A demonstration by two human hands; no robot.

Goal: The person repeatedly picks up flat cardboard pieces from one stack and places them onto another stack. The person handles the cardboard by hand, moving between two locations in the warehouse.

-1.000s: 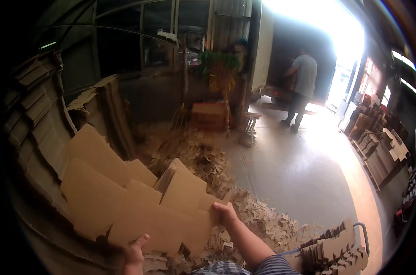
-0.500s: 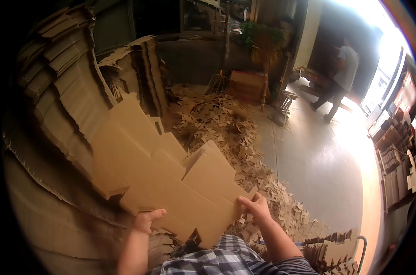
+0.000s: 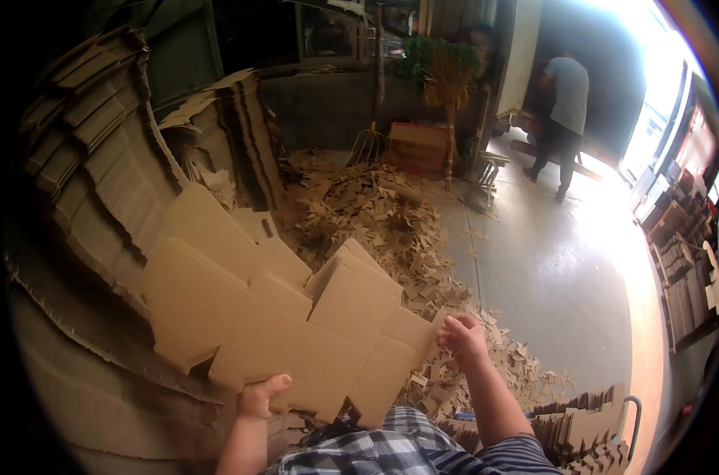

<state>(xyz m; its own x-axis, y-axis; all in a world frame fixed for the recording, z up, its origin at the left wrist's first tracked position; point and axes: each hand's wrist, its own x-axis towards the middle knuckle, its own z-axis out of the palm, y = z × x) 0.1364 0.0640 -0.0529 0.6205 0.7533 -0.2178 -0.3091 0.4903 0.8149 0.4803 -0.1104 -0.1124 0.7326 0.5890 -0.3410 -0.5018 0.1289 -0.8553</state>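
A flat brown die-cut cardboard box blank (image 3: 296, 340), with flaps and notches along its sides, is spread in front of my checked shirt. My left hand (image 3: 263, 396) grips its near left edge, thumb on top and fingers hidden underneath. At the right end, my right hand (image 3: 464, 339) has its fingers curled in a pinch at the narrow edge flap. Whether a loose scrap is between those fingers cannot be made out. Part of the blank's far side stands up as folded flaps, and more cardboard layers show beyond it.
Tall stacks of cardboard sheets (image 3: 122, 150) rise at the left. Cardboard scraps (image 3: 375, 214) are heaped on the floor ahead, near a fork (image 3: 367, 146) and a broom (image 3: 452, 95). Another person (image 3: 567, 103) walks at the far right. More cut cardboard (image 3: 585, 431) stands by my right elbow.
My right hand has risen slightly and changed from a thumb-on-top hold to a curled pinch at the edge. The blank has shifted slightly left. The other person has turned away.
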